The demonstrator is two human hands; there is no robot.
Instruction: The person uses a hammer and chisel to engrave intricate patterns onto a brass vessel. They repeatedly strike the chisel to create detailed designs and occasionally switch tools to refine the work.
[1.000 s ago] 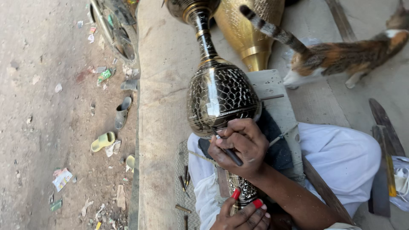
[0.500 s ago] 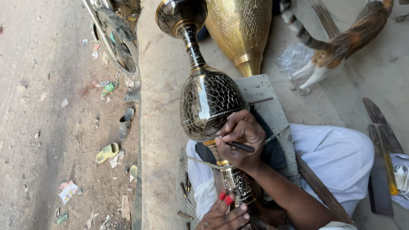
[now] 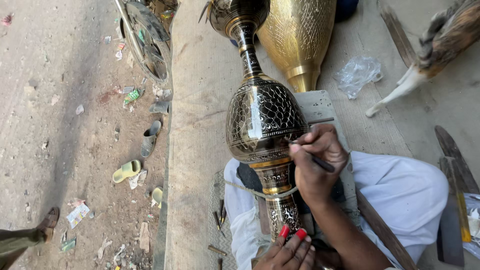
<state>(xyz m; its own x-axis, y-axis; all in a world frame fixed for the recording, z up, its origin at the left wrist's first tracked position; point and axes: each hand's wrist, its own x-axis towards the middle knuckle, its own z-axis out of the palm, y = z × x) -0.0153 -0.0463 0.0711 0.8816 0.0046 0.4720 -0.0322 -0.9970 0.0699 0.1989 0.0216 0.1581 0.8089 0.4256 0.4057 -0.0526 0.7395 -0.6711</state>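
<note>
- Two hands work one tall black-and-brass engraved metal vase (image 3: 262, 125), lying mid-frame, long axis running lower centre to top.
- Right hand (image 3: 317, 162) pinches a thin dark engraving tool (image 3: 312, 157), tip on the belly's right side.
- Left hand (image 3: 290, 252), fingers curled, steadies the base at bottom centre.

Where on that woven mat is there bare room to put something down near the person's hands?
The woven beige mat lies bare left of the dark engraved metal vase, up to the dirt edge with the sandals. Another bare strip runs between the crumpled clear plastic bag and the white-trousered knee. It is crowded around the right hand and left hand, near the small chisels.
</note>
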